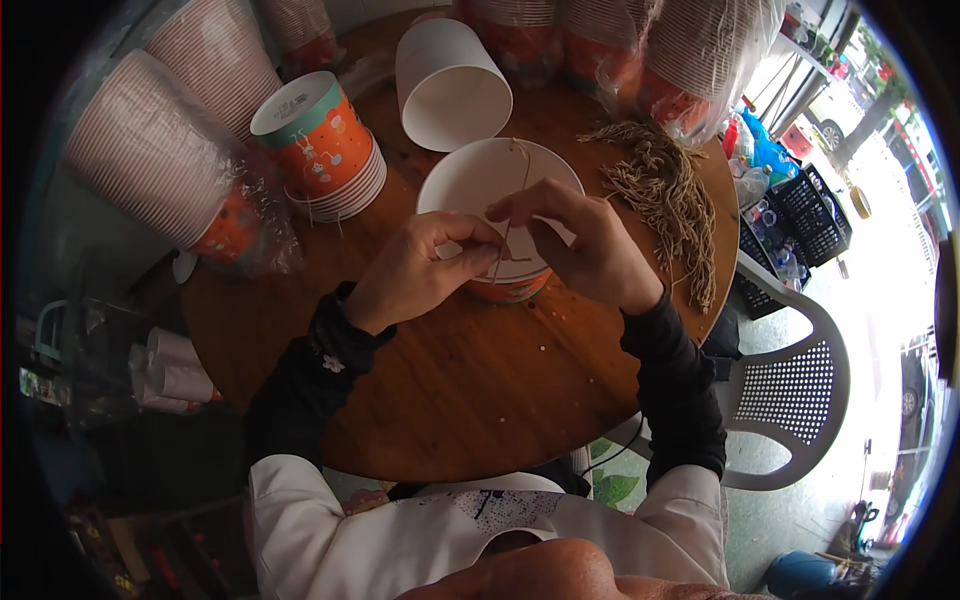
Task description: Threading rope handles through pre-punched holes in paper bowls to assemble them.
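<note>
A large paper tub (461,172), white inside with an orange printed outside, stands upright in front of me. Over its mouth runs a thin tan string (524,172), reaching from the far rim toward the near rim. My left hand (425,265) is closed at the tub's near left side, its thumb and forefinger pinched on the string. My right hand (588,242) is over the right of the opening, fingers curled in toward the same string near its middle. The right fingertips partly overlap the string.
On the round wooden table (450,400) a white tub (435,75) lies tilted behind. An orange stack of tubs (325,150) stands left, beside plastic-wrapped stacks (140,150). A bundle of tan strings (665,200) lies right. A grey plastic chair (835,400) and black crates (808,215) stand beyond.
</note>
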The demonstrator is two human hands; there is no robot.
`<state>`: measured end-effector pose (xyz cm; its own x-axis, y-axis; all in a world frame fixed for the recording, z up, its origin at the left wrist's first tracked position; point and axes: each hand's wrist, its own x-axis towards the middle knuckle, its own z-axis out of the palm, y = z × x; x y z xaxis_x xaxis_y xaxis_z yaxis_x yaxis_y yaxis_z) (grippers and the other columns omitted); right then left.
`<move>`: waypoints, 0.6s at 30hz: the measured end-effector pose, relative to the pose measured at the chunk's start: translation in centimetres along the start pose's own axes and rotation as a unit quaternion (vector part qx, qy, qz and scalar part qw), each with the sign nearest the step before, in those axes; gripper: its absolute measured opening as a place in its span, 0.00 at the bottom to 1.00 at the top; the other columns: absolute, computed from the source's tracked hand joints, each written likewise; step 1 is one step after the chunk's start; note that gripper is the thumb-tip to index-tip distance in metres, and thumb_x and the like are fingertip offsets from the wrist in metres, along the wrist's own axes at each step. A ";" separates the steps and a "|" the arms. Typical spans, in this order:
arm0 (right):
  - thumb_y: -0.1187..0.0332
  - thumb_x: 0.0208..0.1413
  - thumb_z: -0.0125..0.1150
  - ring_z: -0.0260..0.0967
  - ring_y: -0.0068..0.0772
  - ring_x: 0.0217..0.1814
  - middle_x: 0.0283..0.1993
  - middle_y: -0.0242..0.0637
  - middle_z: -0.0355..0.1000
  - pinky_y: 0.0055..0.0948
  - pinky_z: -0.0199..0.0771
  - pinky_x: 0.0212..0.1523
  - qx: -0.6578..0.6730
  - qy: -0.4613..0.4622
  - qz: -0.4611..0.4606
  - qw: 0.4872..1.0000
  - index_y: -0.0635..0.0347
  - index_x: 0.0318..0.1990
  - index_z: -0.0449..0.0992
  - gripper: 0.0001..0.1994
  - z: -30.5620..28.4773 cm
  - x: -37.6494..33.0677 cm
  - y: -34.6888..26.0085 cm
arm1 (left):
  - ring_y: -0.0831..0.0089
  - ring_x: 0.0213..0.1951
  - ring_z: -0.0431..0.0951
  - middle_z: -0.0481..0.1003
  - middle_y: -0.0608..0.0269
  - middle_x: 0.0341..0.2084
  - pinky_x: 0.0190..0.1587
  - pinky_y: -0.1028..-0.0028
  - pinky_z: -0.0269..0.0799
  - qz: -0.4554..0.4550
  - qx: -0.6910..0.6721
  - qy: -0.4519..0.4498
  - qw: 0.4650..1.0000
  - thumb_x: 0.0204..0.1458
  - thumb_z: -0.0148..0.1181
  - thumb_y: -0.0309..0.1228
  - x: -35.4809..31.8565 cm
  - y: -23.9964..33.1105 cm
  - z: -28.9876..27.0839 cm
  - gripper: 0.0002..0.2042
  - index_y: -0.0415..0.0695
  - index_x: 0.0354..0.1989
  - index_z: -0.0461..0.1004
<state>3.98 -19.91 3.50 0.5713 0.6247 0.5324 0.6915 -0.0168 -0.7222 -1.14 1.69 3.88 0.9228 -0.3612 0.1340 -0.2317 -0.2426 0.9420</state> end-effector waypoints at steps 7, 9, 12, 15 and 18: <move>0.80 0.48 0.61 0.73 0.46 0.53 0.51 0.42 0.73 0.38 0.74 0.51 0.005 -0.034 -0.029 0.999 0.64 0.42 0.72 0.12 -0.2 -0.8 -1.0 | 0.75 0.40 0.78 0.78 0.61 0.36 0.44 0.74 0.74 0.003 0.045 0.000 0.999 0.56 0.59 0.26 -0.1 0.4 -0.1 0.06 0.38 0.38 0.78; 0.80 0.49 0.61 0.73 0.45 0.52 0.51 0.41 0.73 0.37 0.75 0.50 -0.003 -0.031 -0.042 0.999 0.64 0.41 0.73 0.11 -0.1 -0.9 -0.9 | 0.75 0.40 0.78 0.78 0.61 0.36 0.44 0.74 0.74 0.006 0.048 -0.002 0.999 0.56 0.59 0.26 -0.2 0.4 0.0 0.06 0.38 0.39 0.78; 0.80 0.49 0.62 0.74 0.43 0.50 0.49 0.41 0.74 0.36 0.75 0.49 0.002 -0.018 -0.053 0.998 0.64 0.39 0.74 0.09 0.2 -1.0 -0.4 | 0.83 0.35 0.75 0.77 0.66 0.35 0.35 0.82 0.72 0.036 0.066 -0.001 0.997 0.57 0.57 0.25 -0.2 0.5 0.1 0.07 0.35 0.40 0.77; 0.79 0.50 0.62 0.75 0.40 0.47 0.46 0.39 0.75 0.34 0.75 0.48 0.013 0.007 -0.040 0.999 0.64 0.38 0.75 0.07 0.5 -1.2 -0.5 | 0.84 0.35 0.75 0.76 0.66 0.34 0.34 0.82 0.72 0.018 0.048 -0.007 0.999 0.56 0.58 0.26 -0.3 0.7 0.1 0.07 0.36 0.40 0.77; 0.78 0.51 0.62 0.76 0.37 0.45 0.42 0.38 0.77 0.32 0.75 0.47 0.027 0.056 -0.013 0.998 0.65 0.37 0.75 0.06 1.0 -1.1 -0.3 | 0.76 0.39 0.77 0.77 0.61 0.36 0.42 0.74 0.74 0.008 0.035 -0.008 0.999 0.55 0.60 0.27 -0.3 0.9 0.1 0.07 0.37 0.38 0.77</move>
<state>2.72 -19.83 2.73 0.6011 0.5333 0.5952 0.6834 0.0430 -0.7288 -1.66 1.52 4.63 0.9142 -0.3790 0.1437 -0.2679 -0.2989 0.9159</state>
